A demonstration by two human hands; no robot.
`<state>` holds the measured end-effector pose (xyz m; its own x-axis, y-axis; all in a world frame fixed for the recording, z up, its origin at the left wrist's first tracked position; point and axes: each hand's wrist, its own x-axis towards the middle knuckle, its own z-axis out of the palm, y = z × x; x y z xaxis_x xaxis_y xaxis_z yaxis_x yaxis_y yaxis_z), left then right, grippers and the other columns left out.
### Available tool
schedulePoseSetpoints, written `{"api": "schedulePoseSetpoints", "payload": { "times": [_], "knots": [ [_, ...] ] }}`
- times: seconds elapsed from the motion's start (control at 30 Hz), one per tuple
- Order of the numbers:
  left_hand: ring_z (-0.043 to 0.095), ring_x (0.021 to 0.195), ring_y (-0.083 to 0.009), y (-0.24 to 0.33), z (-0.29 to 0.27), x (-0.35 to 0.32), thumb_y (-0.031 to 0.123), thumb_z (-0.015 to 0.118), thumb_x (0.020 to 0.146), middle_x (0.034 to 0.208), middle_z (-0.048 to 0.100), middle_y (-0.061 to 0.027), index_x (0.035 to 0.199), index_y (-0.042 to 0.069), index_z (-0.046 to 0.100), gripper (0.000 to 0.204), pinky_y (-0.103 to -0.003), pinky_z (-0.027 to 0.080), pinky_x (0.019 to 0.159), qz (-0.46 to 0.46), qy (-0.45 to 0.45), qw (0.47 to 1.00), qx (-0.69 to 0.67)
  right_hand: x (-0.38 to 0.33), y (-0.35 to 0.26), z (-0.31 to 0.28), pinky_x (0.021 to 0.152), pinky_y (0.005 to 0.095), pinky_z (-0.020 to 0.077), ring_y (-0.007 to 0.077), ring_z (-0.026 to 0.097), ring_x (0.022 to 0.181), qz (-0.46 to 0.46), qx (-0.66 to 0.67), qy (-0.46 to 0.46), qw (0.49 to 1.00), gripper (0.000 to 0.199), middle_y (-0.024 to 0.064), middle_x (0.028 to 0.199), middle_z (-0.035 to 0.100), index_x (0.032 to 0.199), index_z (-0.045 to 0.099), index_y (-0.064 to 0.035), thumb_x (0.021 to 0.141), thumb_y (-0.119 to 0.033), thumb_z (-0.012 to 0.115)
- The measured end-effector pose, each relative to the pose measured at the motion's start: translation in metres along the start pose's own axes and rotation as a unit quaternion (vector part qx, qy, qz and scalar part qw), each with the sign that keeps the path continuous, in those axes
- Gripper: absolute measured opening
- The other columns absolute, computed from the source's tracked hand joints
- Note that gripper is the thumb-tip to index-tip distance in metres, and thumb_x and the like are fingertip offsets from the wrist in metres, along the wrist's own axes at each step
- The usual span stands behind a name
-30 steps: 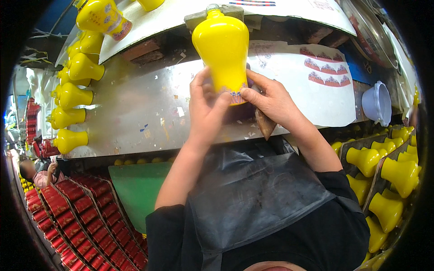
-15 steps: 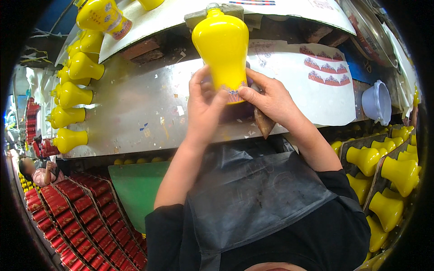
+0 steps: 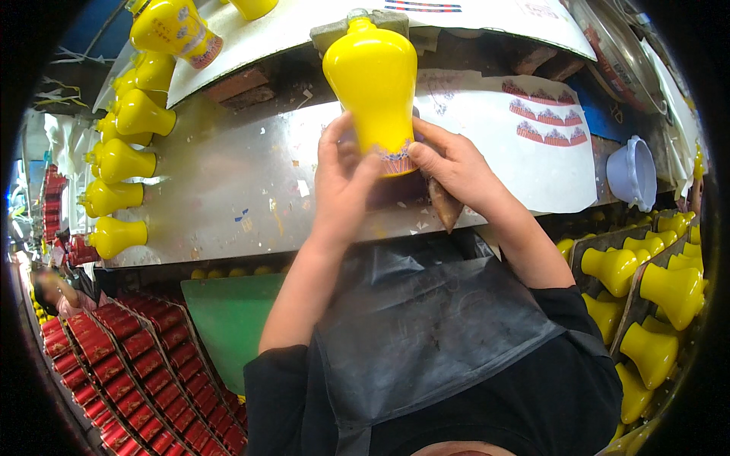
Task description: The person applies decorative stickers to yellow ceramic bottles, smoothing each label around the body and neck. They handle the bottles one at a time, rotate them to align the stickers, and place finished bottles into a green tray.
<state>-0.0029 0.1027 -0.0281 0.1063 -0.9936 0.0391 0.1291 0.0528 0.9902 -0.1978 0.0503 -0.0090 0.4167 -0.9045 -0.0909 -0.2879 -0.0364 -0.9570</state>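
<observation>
A glossy yellow bottle [image 3: 372, 76] lies on its side, its narrow neck against a grey block [image 3: 328, 34] and its foot toward me. Around the foot runs a blue and red patterned decal band [image 3: 397, 159]. My left hand [image 3: 342, 171] is closed about the left of the foot, its thumb at the band. From the right my right hand [image 3: 460, 163] grips the foot, its thumb pressed on the band's edge. Below the right palm a brown pointed piece [image 3: 443, 205] sticks out; its other end is hidden, and I cannot tell its kind.
A sheet with several cut decal strips [image 3: 547, 114] lies on the metal bench [image 3: 220, 182] at right, beside a pale lilac basin [image 3: 633, 175]. Yellow bottles [image 3: 118, 197] line the left. Racks hold more yellow bottles [image 3: 654, 353] and red ones [image 3: 129, 365]. A person [image 3: 65, 292] is at far left.
My right thumb has shifted slightly right along the band, showing more of the pattern. The person at far left has changed posture. The bottle stays in place.
</observation>
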Motion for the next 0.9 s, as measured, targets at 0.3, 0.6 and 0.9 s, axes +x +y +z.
{"api": "schedulePoseSetpoints", "payload": {
  "times": [0.3, 0.6, 0.9],
  "knots": [
    [0.057, 0.121, -0.0232, -0.002, 0.001, -0.001, 0.014, 0.077, 0.086, 0.142, 0.050, -0.0151, 0.154, 0.004, 0.036, 0.080, -0.040, 0.048, 0.104, 0.019, 0.000, 0.998, 0.059, -0.002, 0.001, -0.003, 0.096, 0.0370, 0.0528, 0.0288, 0.071, 0.107, 0.010, -0.030, -0.010, 0.999, 0.060, 0.0238, 0.119, 0.072, 0.147, 0.054, -0.0038, 0.097, -0.035, 0.064],
    [0.055, 0.118, -0.0203, 0.008, 0.010, -0.003, 0.012, 0.079, 0.086, 0.142, 0.047, -0.0135, 0.155, 0.006, 0.031, 0.084, -0.037, 0.047, 0.104, 0.010, 0.003, 0.998, 0.058, -0.001, 0.000, -0.001, 0.095, 0.0374, 0.0533, 0.0297, 0.071, 0.106, 0.010, -0.045, -0.004, 0.999, 0.058, 0.0234, 0.118, 0.072, 0.145, 0.056, -0.0024, 0.098, -0.035, 0.064],
    [0.055, 0.126, -0.0262, 0.012, 0.020, -0.003, 0.006, 0.077, 0.079, 0.143, 0.046, -0.0173, 0.152, 0.002, 0.029, 0.088, -0.041, 0.047, 0.107, 0.011, 0.029, 0.998, 0.051, -0.003, -0.041, -0.031, 0.090, 0.0299, 0.0559, 0.0168, 0.067, 0.101, -0.121, -0.041, 0.050, 0.991, 0.027, 0.0068, 0.107, 0.065, 0.117, 0.061, -0.0032, 0.091, -0.002, 0.068]
  ]
}}
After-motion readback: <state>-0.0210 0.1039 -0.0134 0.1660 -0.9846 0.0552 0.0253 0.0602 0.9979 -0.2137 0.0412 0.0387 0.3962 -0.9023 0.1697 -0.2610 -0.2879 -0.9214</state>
